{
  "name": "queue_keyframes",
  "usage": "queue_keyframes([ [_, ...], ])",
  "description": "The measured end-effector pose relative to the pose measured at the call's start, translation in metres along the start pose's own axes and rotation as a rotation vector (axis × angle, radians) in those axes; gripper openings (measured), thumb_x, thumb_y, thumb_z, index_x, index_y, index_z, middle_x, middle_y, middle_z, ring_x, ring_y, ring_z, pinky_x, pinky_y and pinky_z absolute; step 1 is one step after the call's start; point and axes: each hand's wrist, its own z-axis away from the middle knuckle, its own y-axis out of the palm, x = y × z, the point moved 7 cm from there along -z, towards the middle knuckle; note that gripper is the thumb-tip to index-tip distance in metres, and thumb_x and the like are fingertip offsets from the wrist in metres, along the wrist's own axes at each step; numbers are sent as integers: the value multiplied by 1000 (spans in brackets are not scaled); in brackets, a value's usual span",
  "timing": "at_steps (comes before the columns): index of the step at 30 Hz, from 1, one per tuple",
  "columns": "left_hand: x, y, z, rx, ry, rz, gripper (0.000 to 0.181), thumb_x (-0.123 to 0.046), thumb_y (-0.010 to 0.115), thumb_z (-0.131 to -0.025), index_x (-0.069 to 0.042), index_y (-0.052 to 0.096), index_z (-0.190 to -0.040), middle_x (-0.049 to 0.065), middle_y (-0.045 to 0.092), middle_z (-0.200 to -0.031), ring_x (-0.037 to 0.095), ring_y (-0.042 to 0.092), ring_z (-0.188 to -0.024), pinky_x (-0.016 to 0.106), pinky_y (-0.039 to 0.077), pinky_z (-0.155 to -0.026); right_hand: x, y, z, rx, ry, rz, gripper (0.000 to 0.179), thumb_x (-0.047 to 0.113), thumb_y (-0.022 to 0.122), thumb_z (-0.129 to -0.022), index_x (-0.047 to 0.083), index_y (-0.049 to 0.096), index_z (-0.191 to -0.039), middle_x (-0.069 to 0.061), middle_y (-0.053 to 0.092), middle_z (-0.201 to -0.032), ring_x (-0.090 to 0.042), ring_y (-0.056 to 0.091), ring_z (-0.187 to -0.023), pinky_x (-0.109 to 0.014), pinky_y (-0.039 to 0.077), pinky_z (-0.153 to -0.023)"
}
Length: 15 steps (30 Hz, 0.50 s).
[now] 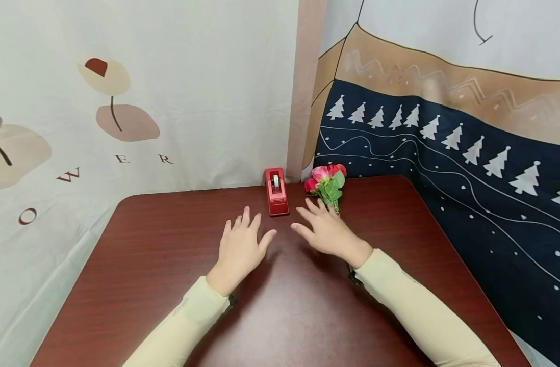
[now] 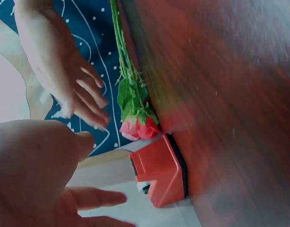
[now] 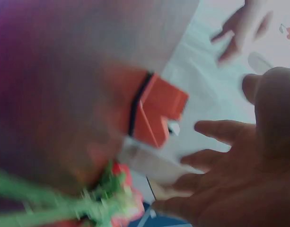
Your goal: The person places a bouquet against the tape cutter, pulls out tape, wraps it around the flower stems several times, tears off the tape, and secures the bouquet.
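Observation:
A red tape dispenser (image 1: 277, 193) stands near the table's back edge, a small roll showing in its top. Just right of it lies a bunch of artificial flowers (image 1: 325, 182) with pink and red blooms and green leaves. My left hand (image 1: 239, 250) hovers over the table in front of the dispenser, fingers spread and holding nothing. My right hand (image 1: 328, 230) is held over the flower stems, its fingers also spread and bare; it hides part of the stems in the head view. The right wrist view shows the dispenser (image 3: 156, 111) beyond the right fingertips.
The dark reddish-brown table (image 1: 280, 316) has rounded back corners. Behind it hangs a pale curtain (image 1: 215, 102) with flower prints and letters. On the right is a navy and tan cloth (image 1: 445, 173) with white tree prints.

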Motion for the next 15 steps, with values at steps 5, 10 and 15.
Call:
queue_keyframes([
  [5, 8, -11, 1, -130, 39, 8, 53, -52, 64, -109, -7, 81, -130, 17, 84, -123, 42, 81, -99, 57, 63, -93, -21, -46, -1, -153, -7, -24, 38, 37, 66, -110, 9, 81, -131, -11, 85, -116, -30, 81, -101, -52, 64, -94],
  [10, 17, -19, 0, -171, 18, 55, 46, -48, 66, -108, -9, 86, -120, 14, 86, -106, 42, 78, -75, 54, 62, -69, -54, -77, -5, -179, 92, -21, 29, 30, 69, -108, 9, 86, -119, -10, 83, -90, -24, 70, -78, -43, 58, -75],
  [15, 21, -21, -2, -154, 8, 64, 47, -49, 65, -109, -9, 86, -120, 15, 86, -108, 45, 78, -78, 56, 62, -71, -89, -69, -13, -6, 248, -30, 33, 32, 67, -109, 7, 87, -100, -5, 65, -66, -22, 59, -68, -36, 44, -66],
])
